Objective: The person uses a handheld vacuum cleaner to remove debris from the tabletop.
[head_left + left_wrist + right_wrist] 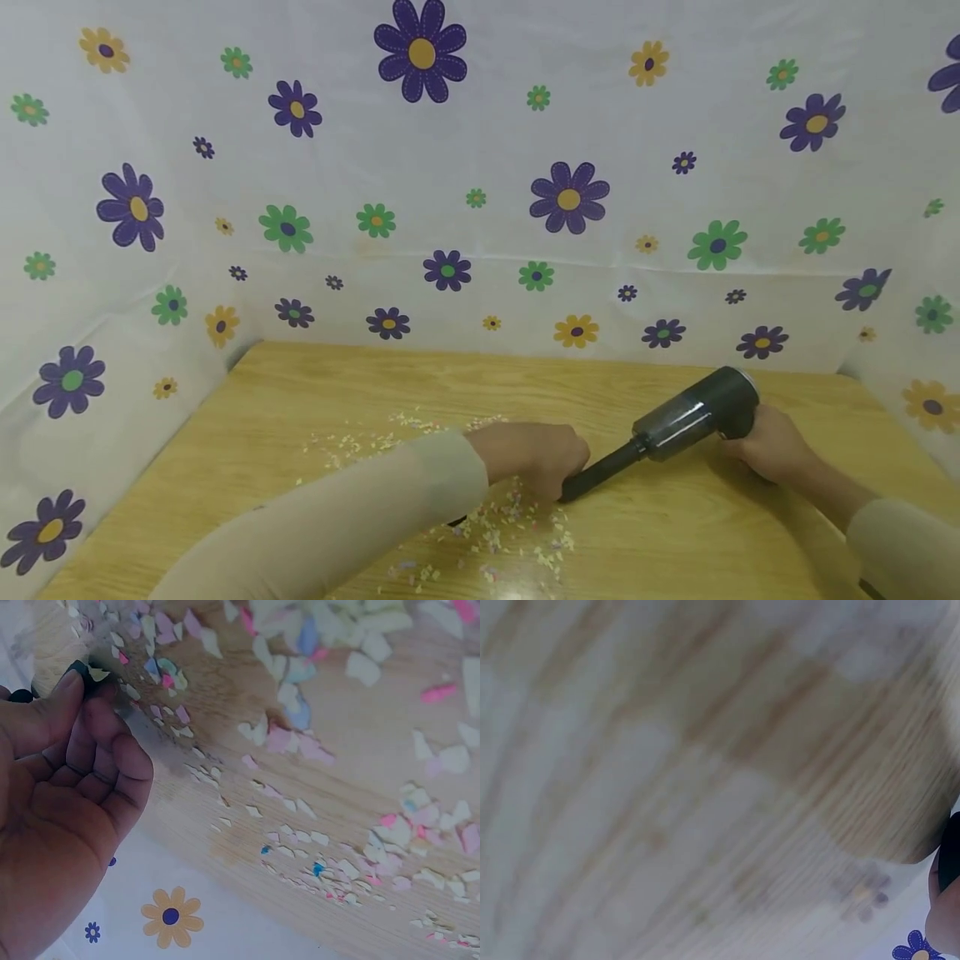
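Observation:
A dark handheld vacuum cleaner [682,421] with a clear section and a narrow nozzle [606,469] slants over the table's right half. My right hand [770,446] grips its handle at the back. With thumb and fingers, my left hand [546,454] pinches the nozzle's front end, whose dark tip [91,673] shows in the left wrist view with a pale scrap against it. Small scraps [517,525] in pale yellow, pink, purple and blue lie scattered beneath and around the left forearm. In the right wrist view, only part of the right hand [946,919] appears at the edge.
The wooden table [337,367] is enclosed at the back and sides by a white cloth [480,142] printed with purple, green and orange flowers. My left sleeve [337,517] crosses the scraps and covers some of them. Another sleeve [900,533] lies along the right side.

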### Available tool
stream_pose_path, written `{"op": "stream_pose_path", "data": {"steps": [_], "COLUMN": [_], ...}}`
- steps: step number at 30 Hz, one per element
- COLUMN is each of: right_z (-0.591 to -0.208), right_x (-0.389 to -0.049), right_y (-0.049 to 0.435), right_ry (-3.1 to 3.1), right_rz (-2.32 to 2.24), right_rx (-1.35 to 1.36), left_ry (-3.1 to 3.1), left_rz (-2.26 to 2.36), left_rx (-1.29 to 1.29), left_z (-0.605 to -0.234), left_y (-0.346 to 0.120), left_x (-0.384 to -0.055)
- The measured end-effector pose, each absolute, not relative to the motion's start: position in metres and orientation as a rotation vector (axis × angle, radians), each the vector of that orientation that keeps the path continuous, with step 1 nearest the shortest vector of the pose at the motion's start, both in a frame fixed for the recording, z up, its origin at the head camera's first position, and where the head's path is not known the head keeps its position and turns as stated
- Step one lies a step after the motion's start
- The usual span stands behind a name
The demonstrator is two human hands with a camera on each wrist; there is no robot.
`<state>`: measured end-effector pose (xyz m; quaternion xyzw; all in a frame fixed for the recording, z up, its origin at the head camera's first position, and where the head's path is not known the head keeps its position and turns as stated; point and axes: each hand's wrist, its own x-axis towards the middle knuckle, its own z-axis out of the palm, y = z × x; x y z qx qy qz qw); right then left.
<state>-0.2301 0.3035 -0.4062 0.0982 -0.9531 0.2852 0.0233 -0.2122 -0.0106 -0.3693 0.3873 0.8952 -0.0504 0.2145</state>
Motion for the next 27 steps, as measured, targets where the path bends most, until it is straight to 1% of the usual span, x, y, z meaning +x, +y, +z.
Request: {"op": "stream_pose_path", "data": {"steps": [7, 27], "right_z": [-0.408, -0.411], "right_x": [-0.223, -0.203], "right_y": [0.305, 0.31], "right_ry": [-2.953, -2.946], "right_rz": [0.88, 0.854], "right_rx": [0.277, 0.286], "left_ry": [2.453, 2.408], "left_rz": [-0.116, -0.173], "left_rx": [1.036, 1.117], "left_z": [-0.367, -0.367], "left_y": [-0.01, -0.007], "left_x": [-0.202, -0.185]}}
